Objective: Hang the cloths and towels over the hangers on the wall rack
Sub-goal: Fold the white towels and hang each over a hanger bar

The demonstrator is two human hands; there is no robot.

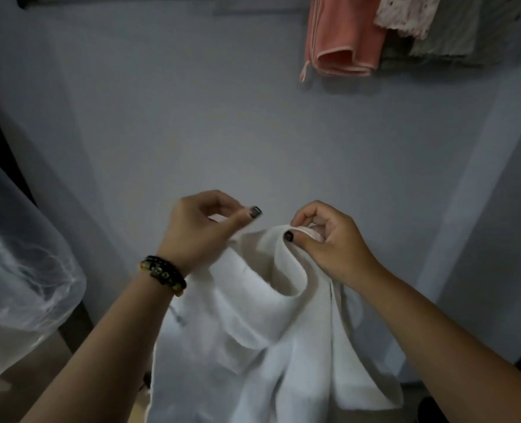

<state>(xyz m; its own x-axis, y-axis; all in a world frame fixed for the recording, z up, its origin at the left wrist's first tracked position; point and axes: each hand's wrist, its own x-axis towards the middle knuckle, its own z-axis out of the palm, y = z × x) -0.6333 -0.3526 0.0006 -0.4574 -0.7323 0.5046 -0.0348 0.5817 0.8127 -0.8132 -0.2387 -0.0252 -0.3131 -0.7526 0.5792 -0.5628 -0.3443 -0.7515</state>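
Both hands' grip on white towel (271,315)

A: Item, head view. Position?
B: Worn on the person's head, wide-angle, facing forward and down toward a pale wall (222,117).

A: Nearness?
B: Close. Left hand (201,227) and right hand (329,239) sit just below centre, forearms entering from 7 and 5 o'clock, holding a white towel (268,331) at 6 o'clock.

A: Upper limit?
B: Hung cloths, pink towel (341,35) among them, cut by the frame edge at 1 o'clock.

A: Shared coverage?
B: Single view only.
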